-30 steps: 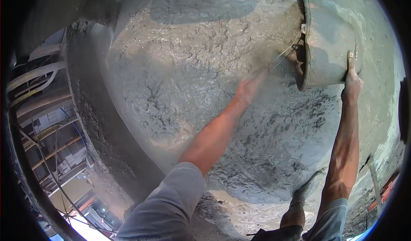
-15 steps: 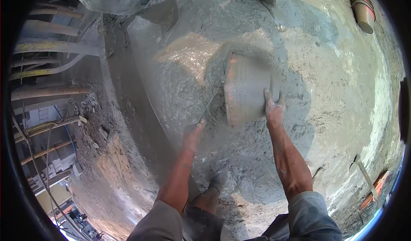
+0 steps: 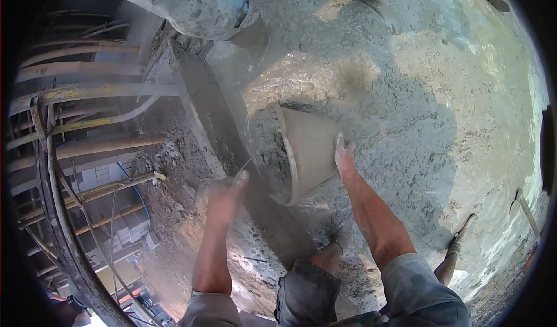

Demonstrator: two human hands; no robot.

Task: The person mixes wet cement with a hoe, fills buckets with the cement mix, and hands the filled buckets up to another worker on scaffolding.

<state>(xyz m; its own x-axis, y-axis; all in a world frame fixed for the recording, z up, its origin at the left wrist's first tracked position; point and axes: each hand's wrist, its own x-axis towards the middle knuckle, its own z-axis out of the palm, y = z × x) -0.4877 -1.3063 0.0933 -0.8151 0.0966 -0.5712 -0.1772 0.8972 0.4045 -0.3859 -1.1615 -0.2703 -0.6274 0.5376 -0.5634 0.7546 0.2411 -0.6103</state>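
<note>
A mud-coated bucket (image 3: pixel 313 152) lies tilted on its side in the wet grey cement (image 3: pixel 394 147), its mouth facing left and grey mix at the opening. My left hand (image 3: pixel 229 190) is closed round the bucket's thin wire handle (image 3: pixel 246 164), left of the mouth, and is somewhat blurred. At the bucket's base, my right hand (image 3: pixel 344 153) presses with fingers spread along the bottom edge. The far side of the bucket and part of its rim are hidden.
A long low ledge (image 3: pixel 223 118) runs diagonally beside the mix. Wooden poles (image 3: pixel 87 148) and a pipe stand at the left. Another person's muddy clothed leg (image 3: pixel 191 8) is at the top. A tool handle (image 3: pixel 528 214) lies at the right.
The bucket and both hands have moved left and toward my body, close to the ledge. The bucket first faced left higher at the right. The view has shifted, showing more poles.
</note>
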